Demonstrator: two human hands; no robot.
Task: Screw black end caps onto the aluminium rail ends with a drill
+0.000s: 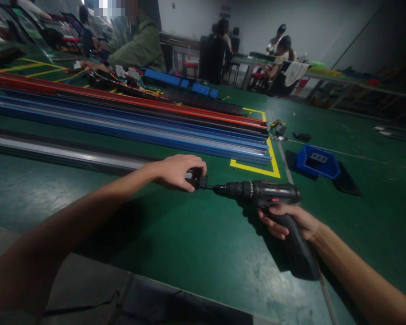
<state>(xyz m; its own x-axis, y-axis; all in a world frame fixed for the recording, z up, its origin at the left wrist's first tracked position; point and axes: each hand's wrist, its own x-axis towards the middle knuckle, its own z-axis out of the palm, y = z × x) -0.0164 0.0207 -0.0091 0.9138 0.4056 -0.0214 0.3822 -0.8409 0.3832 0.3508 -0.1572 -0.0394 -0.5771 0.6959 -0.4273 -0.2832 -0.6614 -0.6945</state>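
Above the near part of the green table (196, 243), the right hand (287, 219) was closed round the grip of a black drill (274, 193), handle toward the worker, nose pointing left. Trigger pressed or not: couldn't tell. The left hand (181, 171) was clamped over the near end of a dark bar (98, 155), thumb on 1 side, fingers over the other, probably to steady it against the drill's push. A small black end piece (203, 181) stuck out past the thumb; the drill bit (209, 187) met it or stopped just short. Drill and bar roughly in line, likely so the bit would go in straight.

Right of that, a blue bin (334, 169) sat on the table within easy reach, presumably for small parts. Inside showed 1 pale piece with 3 squares; label or part, unclear.

Beyond, blue bars (155, 133) lay side by side, ends near a yellow tape corner (260, 172), which seemed to mark their spot. Next came an orange bar (155, 104), then loose wiring (138, 74). Farther back sat a co-worker in an olive jacket (142, 45).
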